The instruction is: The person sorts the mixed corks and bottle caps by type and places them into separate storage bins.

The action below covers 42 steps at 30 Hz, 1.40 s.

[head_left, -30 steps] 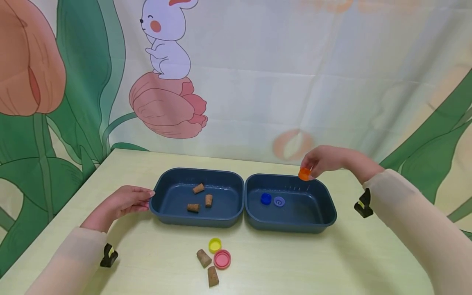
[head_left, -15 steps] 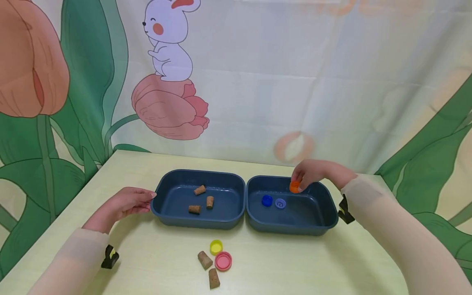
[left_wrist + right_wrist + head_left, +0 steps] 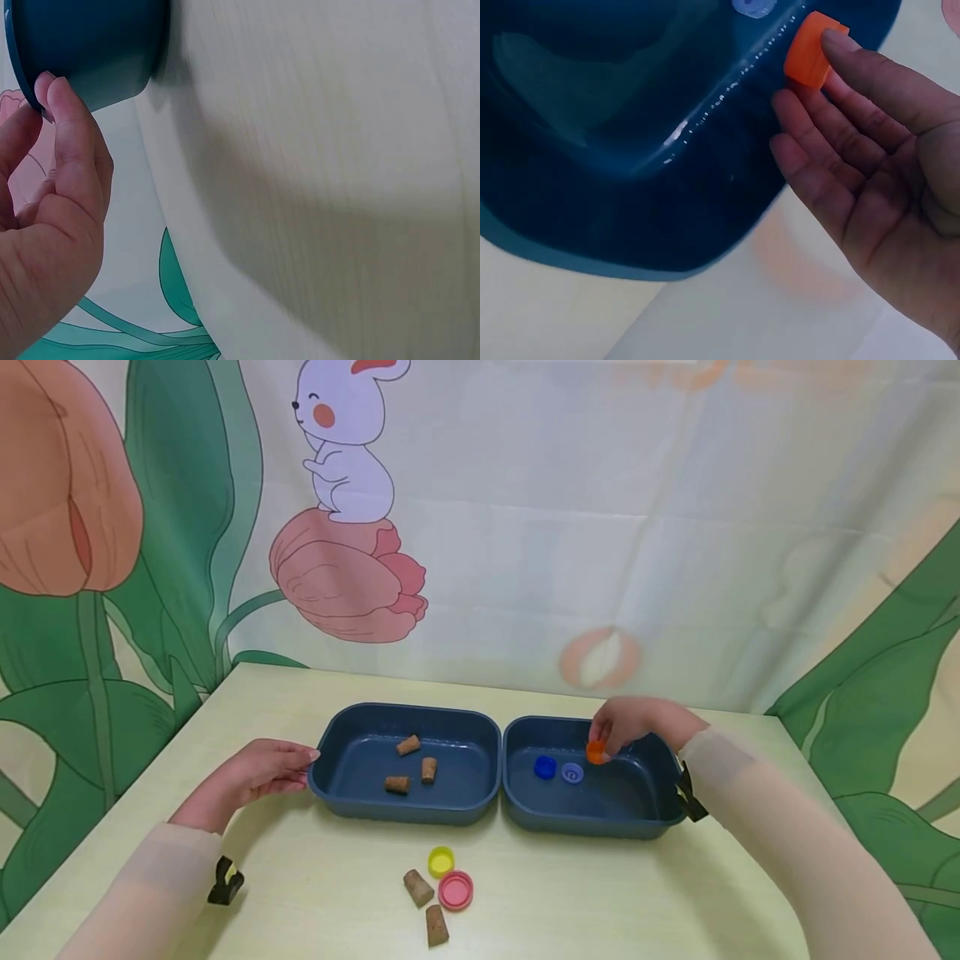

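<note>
My right hand (image 3: 622, 724) reaches over the back wall of the right blue tray (image 3: 585, 828) and pinches an orange bottle cap (image 3: 596, 752) between thumb and fingers, inside the tray. In the right wrist view the orange cap (image 3: 810, 51) sits at the thumb tip. A dark blue cap (image 3: 545, 767) and a light purple cap (image 3: 572, 773) lie on that tray's floor, left of the held one. At the left blue tray (image 3: 408, 810), my left hand (image 3: 262, 774) pinches the left rim between thumb and fingers (image 3: 71, 120). Inside that tray lie three corks (image 3: 428, 770).
In front of the trays, on the pale wooden table (image 3: 315, 893), lie a yellow cap (image 3: 441, 862), a pink cap (image 3: 455, 891) and two corks (image 3: 437, 926). Behind the table hangs a printed cloth (image 3: 510, 560) with a rabbit and tulips.
My right hand has carried the orange cap from above the right tray's back rim down and leftward into the tray. The left hand stays on the left tray's rim.
</note>
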{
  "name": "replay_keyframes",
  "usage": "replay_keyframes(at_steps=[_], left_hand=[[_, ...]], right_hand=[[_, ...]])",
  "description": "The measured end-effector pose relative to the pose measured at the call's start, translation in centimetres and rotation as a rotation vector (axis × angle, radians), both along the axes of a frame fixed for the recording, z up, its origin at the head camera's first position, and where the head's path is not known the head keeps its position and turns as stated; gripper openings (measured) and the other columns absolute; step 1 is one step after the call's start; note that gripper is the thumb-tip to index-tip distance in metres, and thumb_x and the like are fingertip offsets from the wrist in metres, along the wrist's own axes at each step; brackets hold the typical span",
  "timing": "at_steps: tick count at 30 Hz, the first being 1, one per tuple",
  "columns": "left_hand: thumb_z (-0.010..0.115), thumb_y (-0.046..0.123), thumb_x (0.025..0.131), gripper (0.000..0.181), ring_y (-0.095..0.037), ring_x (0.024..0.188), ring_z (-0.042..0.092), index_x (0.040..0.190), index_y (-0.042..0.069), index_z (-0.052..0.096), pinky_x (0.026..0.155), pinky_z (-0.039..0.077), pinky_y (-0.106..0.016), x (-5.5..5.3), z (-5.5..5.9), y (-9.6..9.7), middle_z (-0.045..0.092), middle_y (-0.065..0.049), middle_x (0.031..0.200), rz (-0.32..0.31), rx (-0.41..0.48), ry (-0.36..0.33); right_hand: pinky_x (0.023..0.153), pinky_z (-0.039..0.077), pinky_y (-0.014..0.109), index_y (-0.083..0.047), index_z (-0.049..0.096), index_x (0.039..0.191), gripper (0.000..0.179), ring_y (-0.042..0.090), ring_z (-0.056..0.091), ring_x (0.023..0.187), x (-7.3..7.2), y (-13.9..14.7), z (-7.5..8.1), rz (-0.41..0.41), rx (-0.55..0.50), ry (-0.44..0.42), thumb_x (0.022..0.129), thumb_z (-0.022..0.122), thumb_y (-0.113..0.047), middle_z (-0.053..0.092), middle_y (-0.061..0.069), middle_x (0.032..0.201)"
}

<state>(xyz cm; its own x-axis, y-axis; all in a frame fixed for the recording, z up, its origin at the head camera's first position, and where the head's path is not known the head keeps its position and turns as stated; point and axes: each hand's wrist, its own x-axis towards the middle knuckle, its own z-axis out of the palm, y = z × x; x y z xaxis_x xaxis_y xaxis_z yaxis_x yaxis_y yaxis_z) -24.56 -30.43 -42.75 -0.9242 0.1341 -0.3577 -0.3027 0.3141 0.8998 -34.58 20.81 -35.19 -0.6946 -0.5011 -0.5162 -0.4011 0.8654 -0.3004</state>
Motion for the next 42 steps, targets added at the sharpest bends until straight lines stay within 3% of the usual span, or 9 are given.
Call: replay_keyframes(at_steps=[10, 15, 23, 30, 42], left_hand=[[0.058, 0.019, 0.105, 0.042, -0.004, 0.069, 0.067, 0.13, -0.015, 0.057, 0.069, 0.062, -0.018, -0.1, -0.1, -0.2, 0.069, 0.008, 0.075, -0.002, 0.006, 0.001], [0.058, 0.018, 0.105, 0.04, -0.003, 0.069, 0.067, 0.128, -0.014, 0.058, 0.068, 0.061, -0.017, -0.1, -0.1, -0.2, 0.069, 0.008, 0.075, 0.0, 0.014, -0.001], [0.058, 0.019, 0.105, 0.046, -0.004, 0.07, 0.067, 0.134, -0.016, 0.053, 0.069, 0.062, -0.018, -0.1, 0.0, 0.0, 0.069, 0.008, 0.076, 0.006, -0.01, -0.01], [0.057, 0.018, 0.105, 0.043, -0.004, 0.069, 0.067, 0.132, -0.016, 0.055, 0.069, 0.061, -0.017, -0.1, -0.1, -0.1, 0.069, 0.008, 0.075, 0.008, -0.013, -0.012], [0.057, 0.018, 0.105, 0.039, -0.004, 0.069, 0.067, 0.128, -0.013, 0.058, 0.069, 0.061, -0.018, 0.0, 0.0, -0.1, 0.069, 0.007, 0.075, 0.01, -0.006, -0.019]], right_hand=[[0.079, 0.055, 0.025, -0.002, 0.068, 0.112, 0.024, 0.017, 0.059, 0.085, -0.3, -0.1, -1.3, -0.035, 0.059, 0.013, 0.09, 0.076, -0.009, 0.071, 0.012, 0.109], [0.082, 0.057, 0.028, -0.002, 0.068, 0.111, 0.023, 0.019, 0.06, 0.088, -0.3, -0.1, -1.5, -0.056, 0.059, 0.0, 0.089, 0.076, -0.006, 0.07, 0.012, 0.108], [0.081, 0.056, 0.026, -0.007, 0.069, 0.105, 0.019, 0.02, 0.06, 0.088, -1.5, 0.3, -2.5, -0.039, 0.06, -0.043, 0.088, 0.078, -0.007, 0.068, 0.01, 0.103], [0.084, 0.056, 0.029, -0.006, 0.069, 0.104, 0.019, 0.019, 0.058, 0.089, -0.9, -0.2, -3.0, -0.091, 0.097, -0.024, 0.088, 0.077, -0.005, 0.067, 0.008, 0.103], [0.074, 0.05, 0.024, -0.006, 0.068, 0.102, 0.016, 0.017, 0.055, 0.083, -0.9, -0.2, -3.8, -0.087, 0.103, -0.019, 0.088, 0.076, -0.005, 0.065, 0.006, 0.098]])
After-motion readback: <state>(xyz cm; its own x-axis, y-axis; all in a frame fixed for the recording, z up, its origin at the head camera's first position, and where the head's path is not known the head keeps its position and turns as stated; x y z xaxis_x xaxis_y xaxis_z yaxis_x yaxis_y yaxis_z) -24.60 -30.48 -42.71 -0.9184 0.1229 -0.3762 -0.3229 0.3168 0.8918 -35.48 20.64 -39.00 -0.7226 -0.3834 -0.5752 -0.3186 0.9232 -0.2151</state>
